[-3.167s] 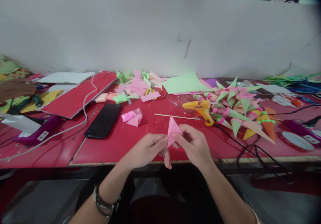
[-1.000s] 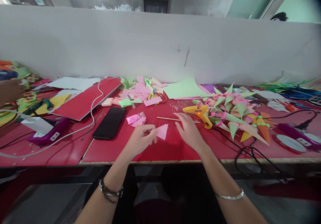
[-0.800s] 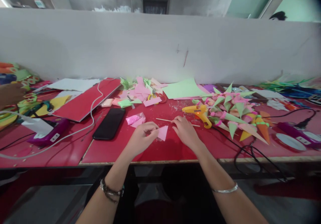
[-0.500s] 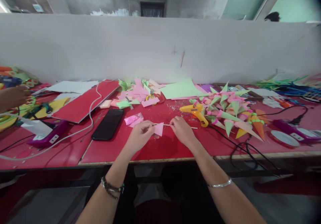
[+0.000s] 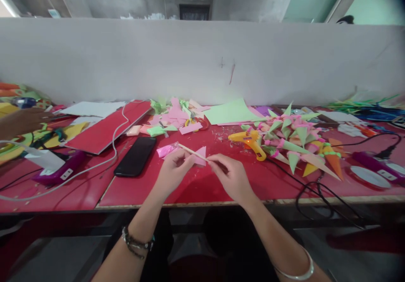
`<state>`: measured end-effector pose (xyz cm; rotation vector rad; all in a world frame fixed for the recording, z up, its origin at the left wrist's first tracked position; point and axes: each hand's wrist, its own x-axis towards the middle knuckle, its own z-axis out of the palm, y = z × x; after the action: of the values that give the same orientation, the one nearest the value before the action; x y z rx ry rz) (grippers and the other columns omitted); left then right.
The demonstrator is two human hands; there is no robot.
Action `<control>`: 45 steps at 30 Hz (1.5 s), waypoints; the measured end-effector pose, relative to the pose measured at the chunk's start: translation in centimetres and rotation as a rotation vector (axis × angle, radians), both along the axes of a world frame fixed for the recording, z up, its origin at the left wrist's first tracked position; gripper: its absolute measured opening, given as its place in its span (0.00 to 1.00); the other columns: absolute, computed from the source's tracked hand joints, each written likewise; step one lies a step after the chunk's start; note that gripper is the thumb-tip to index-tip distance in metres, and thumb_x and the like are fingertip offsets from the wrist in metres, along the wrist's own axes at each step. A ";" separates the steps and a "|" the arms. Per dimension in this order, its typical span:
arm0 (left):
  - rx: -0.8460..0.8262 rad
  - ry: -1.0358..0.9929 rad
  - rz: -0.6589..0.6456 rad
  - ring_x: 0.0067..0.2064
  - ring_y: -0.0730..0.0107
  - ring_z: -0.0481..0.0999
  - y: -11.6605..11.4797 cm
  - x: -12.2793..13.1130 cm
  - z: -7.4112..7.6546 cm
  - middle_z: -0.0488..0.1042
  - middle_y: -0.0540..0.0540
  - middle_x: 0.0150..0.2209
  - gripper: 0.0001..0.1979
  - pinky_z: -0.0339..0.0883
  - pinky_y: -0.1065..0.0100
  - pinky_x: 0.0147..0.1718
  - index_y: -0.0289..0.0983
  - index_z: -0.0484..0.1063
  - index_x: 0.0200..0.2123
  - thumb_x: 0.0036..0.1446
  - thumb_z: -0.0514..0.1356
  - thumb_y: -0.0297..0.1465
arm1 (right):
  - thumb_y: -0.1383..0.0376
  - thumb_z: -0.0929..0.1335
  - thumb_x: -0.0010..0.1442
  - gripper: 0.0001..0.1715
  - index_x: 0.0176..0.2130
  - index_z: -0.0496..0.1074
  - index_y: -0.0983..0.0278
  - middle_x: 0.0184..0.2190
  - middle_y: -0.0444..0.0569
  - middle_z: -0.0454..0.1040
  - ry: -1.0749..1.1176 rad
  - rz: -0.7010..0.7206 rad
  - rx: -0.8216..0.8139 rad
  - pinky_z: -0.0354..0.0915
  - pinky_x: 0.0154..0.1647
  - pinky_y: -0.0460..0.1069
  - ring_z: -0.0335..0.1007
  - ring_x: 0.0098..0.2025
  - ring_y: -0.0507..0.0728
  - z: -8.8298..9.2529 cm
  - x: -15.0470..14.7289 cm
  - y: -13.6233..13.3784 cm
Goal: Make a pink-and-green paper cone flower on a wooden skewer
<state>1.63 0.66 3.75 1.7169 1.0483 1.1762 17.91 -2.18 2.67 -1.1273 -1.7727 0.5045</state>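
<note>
One pink paper piece (image 5: 201,151): pinched in the left hand (image 5: 171,172), above the red table (image 5: 204,191)
Wooden stick (image 5: 186,148): slanting by the paper, gripped at one end by the right hand (image 5: 233,177)
Glue gun (image 5: 250,141): on the table, beyond the right hand

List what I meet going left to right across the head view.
Purple plastic power strip, black rectangular phone, left hand, pink paper piece, right hand, pile of green-and-pink paper cones, second purple power strip.
</note>
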 end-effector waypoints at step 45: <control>0.021 -0.084 -0.131 0.27 0.75 0.72 -0.9 1.0 -0.1 0.71 0.49 0.24 0.11 0.65 0.73 0.30 0.34 0.69 0.24 0.55 0.53 0.32 | 0.64 0.65 0.54 0.10 0.38 0.71 0.64 0.28 0.44 0.72 0.403 0.200 -0.364 0.59 0.24 0.43 0.61 0.25 0.47 0.2 0.0 -0.1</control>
<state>2.64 -0.22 3.67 1.7101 0.8622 1.1691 17.88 -2.32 2.85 -1.0024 -1.4765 1.1290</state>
